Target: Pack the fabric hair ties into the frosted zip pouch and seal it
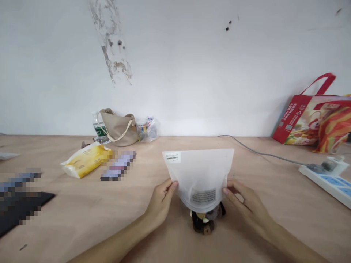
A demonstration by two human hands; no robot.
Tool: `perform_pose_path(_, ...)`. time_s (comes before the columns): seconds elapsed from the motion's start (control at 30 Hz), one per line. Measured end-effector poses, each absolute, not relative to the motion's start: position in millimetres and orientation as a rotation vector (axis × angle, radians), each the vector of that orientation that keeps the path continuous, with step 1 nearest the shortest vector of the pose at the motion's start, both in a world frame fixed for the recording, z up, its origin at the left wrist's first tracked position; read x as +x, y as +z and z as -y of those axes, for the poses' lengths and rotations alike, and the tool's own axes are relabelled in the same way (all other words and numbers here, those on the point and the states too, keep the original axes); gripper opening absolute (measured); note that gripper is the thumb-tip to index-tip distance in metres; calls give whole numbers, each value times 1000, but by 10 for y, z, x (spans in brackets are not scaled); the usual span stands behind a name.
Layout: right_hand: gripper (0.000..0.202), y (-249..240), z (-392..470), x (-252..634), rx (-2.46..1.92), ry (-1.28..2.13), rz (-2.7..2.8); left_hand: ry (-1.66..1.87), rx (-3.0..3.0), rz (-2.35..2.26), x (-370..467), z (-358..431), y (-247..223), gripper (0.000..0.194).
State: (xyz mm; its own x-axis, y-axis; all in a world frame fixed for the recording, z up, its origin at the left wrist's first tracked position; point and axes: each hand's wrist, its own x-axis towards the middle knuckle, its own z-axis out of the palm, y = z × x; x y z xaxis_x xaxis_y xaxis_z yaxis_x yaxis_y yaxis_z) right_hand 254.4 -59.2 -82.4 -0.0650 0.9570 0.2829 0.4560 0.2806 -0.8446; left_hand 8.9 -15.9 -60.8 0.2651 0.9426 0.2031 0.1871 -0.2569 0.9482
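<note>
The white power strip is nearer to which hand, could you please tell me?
Right. The right hand holds the pouch by its right edge, left of the power strip; the left hand is farther, at the pouch's left edge.

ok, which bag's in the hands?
Frosted white bag, held by left hand and right hand; the beige handbag, red shopping bag and clear plastic bag sit back by the wall.

A frosted white plastic pouch (201,171), translucent and slightly creased, spreads wide at its straight far edge and narrows to a curved, ridged near edge, with a barcode label in its far left corner and a grey block of print. Below the pouch's near edge sits a soft-looking bundle (202,223) in black, brown, grey and cream, its upper part hidden.
</note>
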Motion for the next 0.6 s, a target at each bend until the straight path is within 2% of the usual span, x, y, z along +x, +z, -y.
perform_pose_path(0.37, 47, -985, 208, 2395, -1258, 857, 1422, 1338, 1169, -1129, 215, -394, -877, 30)
perform_pose_path(0.6, 54, -961, 131, 2222, -1119, 1033, 1582, 1249, 1039, -1045, 438, -466, -828, 21)
